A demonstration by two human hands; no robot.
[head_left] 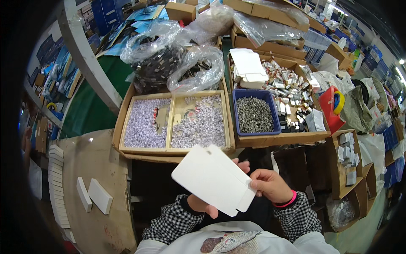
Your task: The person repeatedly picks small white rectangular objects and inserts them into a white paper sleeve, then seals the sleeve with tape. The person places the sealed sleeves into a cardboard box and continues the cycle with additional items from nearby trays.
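Note:
A flat white carton blank (211, 180) with flaps at its ends lies tilted across my lap. My left hand (199, 205) holds it from beneath, the thumb at its lower edge and the fingertips showing past its far right side. Thumb and fingers of my right hand (272, 186) pinch the flap at the carton's right edge. Most of my left hand's fingers are hidden behind the carton. Just beyond it stands a two-part wooden tray (171, 122) with many small pale pieces in both halves, set in a cardboard box.
Right of the tray, a blue bin (277, 126) of small metal parts sits in a carton with silver-and-white pieces and folded white card (248, 65). Two white boxes (100, 196) lie on the left table, beside a long row of white boxes (56, 186). Behind are clear bags (198, 63) of dark parts.

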